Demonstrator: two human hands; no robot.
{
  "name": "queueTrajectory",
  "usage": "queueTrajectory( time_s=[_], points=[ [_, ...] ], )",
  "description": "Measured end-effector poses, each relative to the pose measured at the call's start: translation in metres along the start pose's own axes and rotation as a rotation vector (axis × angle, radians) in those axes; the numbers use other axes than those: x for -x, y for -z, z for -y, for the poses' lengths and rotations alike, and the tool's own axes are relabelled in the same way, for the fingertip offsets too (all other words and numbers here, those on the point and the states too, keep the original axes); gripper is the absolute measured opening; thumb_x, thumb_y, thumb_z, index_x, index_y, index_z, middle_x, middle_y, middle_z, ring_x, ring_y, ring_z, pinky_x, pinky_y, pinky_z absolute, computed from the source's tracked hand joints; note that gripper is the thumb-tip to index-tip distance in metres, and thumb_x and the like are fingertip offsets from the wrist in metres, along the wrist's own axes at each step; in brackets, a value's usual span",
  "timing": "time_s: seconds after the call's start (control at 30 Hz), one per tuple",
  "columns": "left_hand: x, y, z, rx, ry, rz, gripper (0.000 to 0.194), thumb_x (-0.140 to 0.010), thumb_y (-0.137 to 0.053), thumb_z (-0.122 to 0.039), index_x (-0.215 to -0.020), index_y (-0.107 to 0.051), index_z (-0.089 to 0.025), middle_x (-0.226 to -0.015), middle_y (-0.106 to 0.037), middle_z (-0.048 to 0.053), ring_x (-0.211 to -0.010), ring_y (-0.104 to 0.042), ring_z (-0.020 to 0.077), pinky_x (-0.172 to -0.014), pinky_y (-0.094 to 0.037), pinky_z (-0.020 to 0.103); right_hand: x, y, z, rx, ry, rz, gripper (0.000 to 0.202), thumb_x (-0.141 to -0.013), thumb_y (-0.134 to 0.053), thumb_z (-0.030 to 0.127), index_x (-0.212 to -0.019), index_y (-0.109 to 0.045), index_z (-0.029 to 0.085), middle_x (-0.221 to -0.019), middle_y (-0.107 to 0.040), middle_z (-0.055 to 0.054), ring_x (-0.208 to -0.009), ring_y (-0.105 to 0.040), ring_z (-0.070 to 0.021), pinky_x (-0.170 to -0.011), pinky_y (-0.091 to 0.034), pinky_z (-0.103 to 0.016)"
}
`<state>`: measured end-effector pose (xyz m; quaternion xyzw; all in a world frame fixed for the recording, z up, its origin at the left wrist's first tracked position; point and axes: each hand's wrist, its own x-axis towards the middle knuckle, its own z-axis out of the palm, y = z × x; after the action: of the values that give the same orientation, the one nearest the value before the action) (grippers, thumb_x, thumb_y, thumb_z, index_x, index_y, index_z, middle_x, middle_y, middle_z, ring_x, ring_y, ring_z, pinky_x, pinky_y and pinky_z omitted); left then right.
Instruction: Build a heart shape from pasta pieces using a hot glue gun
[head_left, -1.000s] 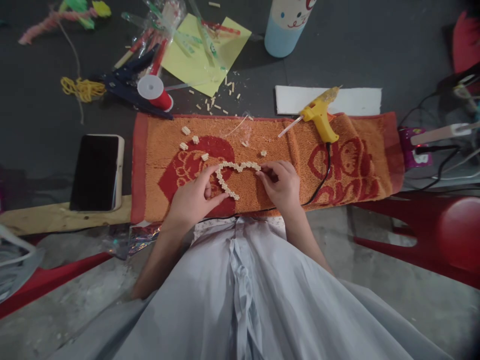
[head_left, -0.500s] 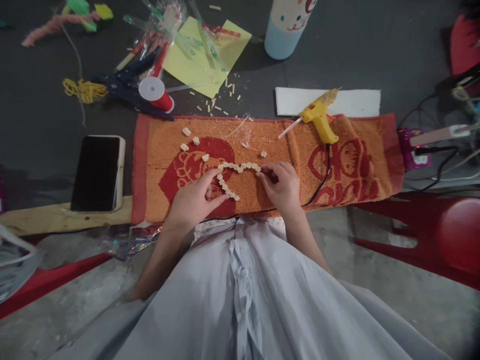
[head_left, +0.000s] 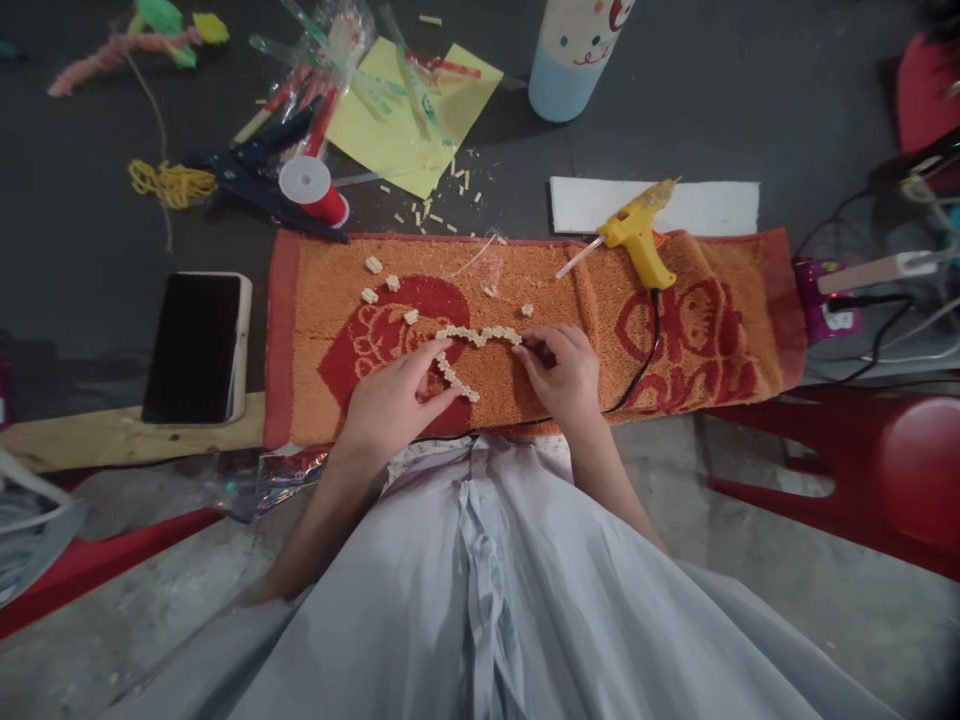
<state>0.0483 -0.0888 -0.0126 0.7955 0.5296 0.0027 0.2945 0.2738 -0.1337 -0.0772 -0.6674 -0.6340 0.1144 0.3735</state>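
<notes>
Your left hand reaches in at the side of a heart outline made of small pale pieces, which lies between your two hands on the orange towel. On that hand your thumb and forefinger stand apart, one tip near the outline's upper left bend and the other along its slanting left side; whether they grip it or only steady it, you cannot tell from this view. Your right hand has its fingers closed narrowly on the outline's upper right end. From there the pale line runs over two humps with a dip between them, then down the left side to a lower end. Around it on the towel you have several little pale clusters, most of them beyond your left hand. To the right, a yellow glue gun lies across the towel's far edge, its nozzle over a white strip. Farther off on the dark worktop you have yellow paper, a red spool and a bottle; a phone lies left of the towel.
</notes>
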Motion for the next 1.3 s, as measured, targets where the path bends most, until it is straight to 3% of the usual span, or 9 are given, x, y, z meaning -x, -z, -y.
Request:
queueTrajectory(
  time_s=[0.17,0.37,0.57,0.97,1.3],
  points=[
    [-0.021,0.006,-0.021,-0.125,-0.3,-0.12,0.036,-0.098,-0.051,-0.037,-0.133,-0.058,-0.028,-0.103,-0.069,0.003,-0.09,-0.065,0.0163,-0.074,-0.044,0.026,0.0,0.0,-0.001,0.033,0.009,0.007,0.014,-0.091,-0.064,0.034,-0.094,-0.068,0.021,-0.085,-0.069,-0.005,-0.08,-0.061,-0.0214,-0.075,-0.051,-0.036],
    [-0.065,0.008,-0.041,-0.277,-0.478,-0.034,0.023,-0.094,-0.055,-0.028,-0.111,-0.068,-0.02,-0.105,-0.066,0.007,-0.096,-0.065,0.0214,-0.069,-0.042,0.029,0.0,-0.001,-0.001,0.066,0.019,-0.003,0.015,-0.092,-0.062,0.036,-0.094,-0.068,0.022,-0.083,-0.068,-0.005,-0.079,-0.06,-0.0221,-0.074,-0.05,-0.037],
    [-0.075,-0.002,-0.037,-0.341,-0.505,-0.047,0.015,-0.091,-0.054,-0.022,-0.091,-0.067,-0.016,-0.107,-0.063,0.008,-0.095,-0.063,0.0212,-0.062,-0.038,0.031,0.0,-0.001,-0.001,0.09,0.038,0.001,0.01,-0.091,-0.063,0.031,-0.092,-0.067,0.022,-0.084,-0.067,-0.005,-0.08,-0.059,-0.0225,-0.075,-0.05,-0.037],
    [-0.074,-0.004,-0.035,-0.389,-0.538,-0.069,0.024,-0.096,-0.049,-0.026,-0.09,-0.07,-0.017,-0.1,-0.062,0.007,-0.084,-0.06,0.0176,-0.055,-0.028,0.031,0.001,-0.004,0.0,0.114,0.024,-0.005,0.014,-0.093,-0.061,0.032,-0.091,-0.068,0.021,-0.084,-0.065,-0.006,-0.081,-0.057,-0.0223,-0.077,-0.048,-0.038],
    [-0.073,-0.003,-0.036,-0.374,-0.538,-0.065,0.027,-0.097,-0.046,-0.027,-0.089,-0.07,-0.018,-0.097,-0.061,0.007,-0.08,-0.058,0.0167,-0.056,-0.03,0.03,0.001,-0.004,0.002,0.148,-0.009,0.025,0.013,-0.094,-0.057,0.03,-0.091,-0.068,0.023,-0.087,-0.066,-0.007,-0.082,-0.057,-0.0235,-0.079,-0.05,-0.04]
  ],
)
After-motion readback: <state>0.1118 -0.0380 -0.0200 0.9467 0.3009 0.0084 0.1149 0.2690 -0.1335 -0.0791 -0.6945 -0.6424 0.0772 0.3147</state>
